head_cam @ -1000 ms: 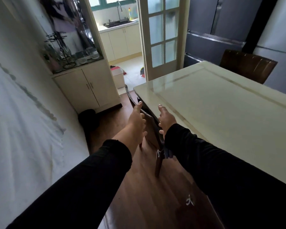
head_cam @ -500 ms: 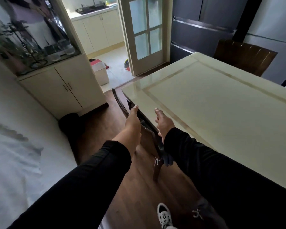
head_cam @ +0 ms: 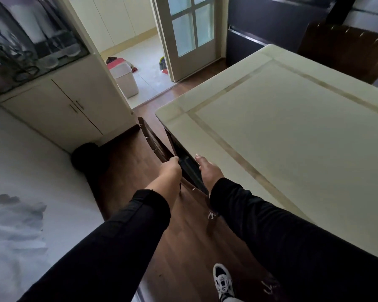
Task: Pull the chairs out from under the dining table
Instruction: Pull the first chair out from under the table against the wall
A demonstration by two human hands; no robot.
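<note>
A dark wooden chair (head_cam: 153, 140) is tucked against the left side of the cream dining table (head_cam: 292, 136), only its curved backrest showing. My left hand (head_cam: 169, 170) is curled around the near end of that backrest. My right hand (head_cam: 207, 170) rests on the backrest's table side, next to the table edge, fingers pointing forward; its grip is partly hidden. A second dark chair (head_cam: 345, 53) stands at the table's far side.
A cream cabinet (head_cam: 63, 107) with a glass upper part stands left, a black object (head_cam: 86, 156) at its foot. A white wall runs close on the left. Beyond an open glass-pane door (head_cam: 188, 33) a white bin (head_cam: 126, 79) sits on tiles. My shoe (head_cam: 223, 280) is on the wood floor.
Both hands have come down onto the chair's backrest and the left hand has closed around it. The view has moved forward and tilted down.
</note>
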